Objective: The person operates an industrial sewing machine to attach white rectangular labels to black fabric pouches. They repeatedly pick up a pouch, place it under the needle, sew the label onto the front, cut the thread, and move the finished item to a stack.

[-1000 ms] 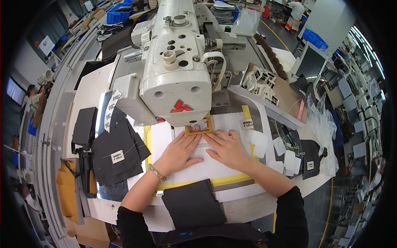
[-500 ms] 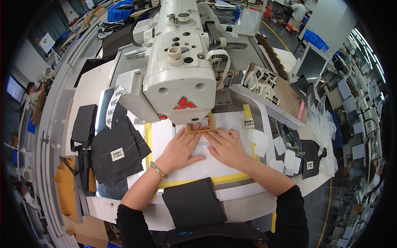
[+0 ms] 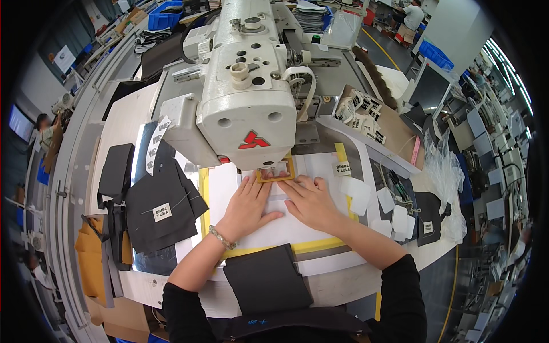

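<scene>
My left hand (image 3: 247, 204) lies flat, fingers spread, on a white sheet (image 3: 274, 226) edged with yellow tape on the table. My right hand (image 3: 311, 201) rests flat beside it on the same sheet, the two nearly touching. Both sets of fingertips reach up to a small tan rectangular frame (image 3: 275, 171) under the head of a large white sewing machine (image 3: 246, 97). A dark fabric piece (image 3: 267, 283) lies near my body, below the sheet. A bracelet sits on my left wrist.
A stack of dark fabric pieces (image 3: 157, 208) with a white label lies left of the sheet. White labels (image 3: 394, 211) and a dark labelled piece (image 3: 428, 220) lie to the right. A box of tags (image 3: 360, 111) stands behind. Another person (image 3: 46, 134) sits far left.
My head has leaned closer to the machine, so it looks larger. Both hands stay flat on the white sheet at the tan frame.
</scene>
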A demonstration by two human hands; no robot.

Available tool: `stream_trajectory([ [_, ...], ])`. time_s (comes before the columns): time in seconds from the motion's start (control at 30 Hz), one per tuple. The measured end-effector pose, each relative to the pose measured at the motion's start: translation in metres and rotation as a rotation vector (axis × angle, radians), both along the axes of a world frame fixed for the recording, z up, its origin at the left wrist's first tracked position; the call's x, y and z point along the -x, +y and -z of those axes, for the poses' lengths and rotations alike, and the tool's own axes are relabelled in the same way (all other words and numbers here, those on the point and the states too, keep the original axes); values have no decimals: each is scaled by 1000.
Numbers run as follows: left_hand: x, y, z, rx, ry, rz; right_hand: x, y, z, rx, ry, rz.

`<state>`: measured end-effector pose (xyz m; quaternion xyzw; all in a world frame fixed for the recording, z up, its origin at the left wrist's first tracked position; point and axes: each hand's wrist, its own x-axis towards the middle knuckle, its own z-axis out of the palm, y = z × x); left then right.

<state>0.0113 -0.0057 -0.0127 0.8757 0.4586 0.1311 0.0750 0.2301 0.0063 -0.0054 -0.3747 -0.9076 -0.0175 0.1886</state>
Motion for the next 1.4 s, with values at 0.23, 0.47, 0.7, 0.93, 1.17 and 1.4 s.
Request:
stream_trajectory([
  [0.23,-5,1,-1,-93,-12,-87,1,0,2,17,-9,11],
  [0.47,-10,1,-3,-91,25,-144,1,0,3,2,-28,26],
  [0.7,-11,0,0,-84,2,-171,0,-1,3,28,-10,30],
  [0.93,-12,-2,0,-10,27,-211,0,1,4,42,7,24],
  [1.17,-16,-3,4,-39,4,-244,0,-1,3,22,-5,41],
  [1.4,-18,-1,-5,16,17,-260,-1,-1,2,-54,4,51],
])
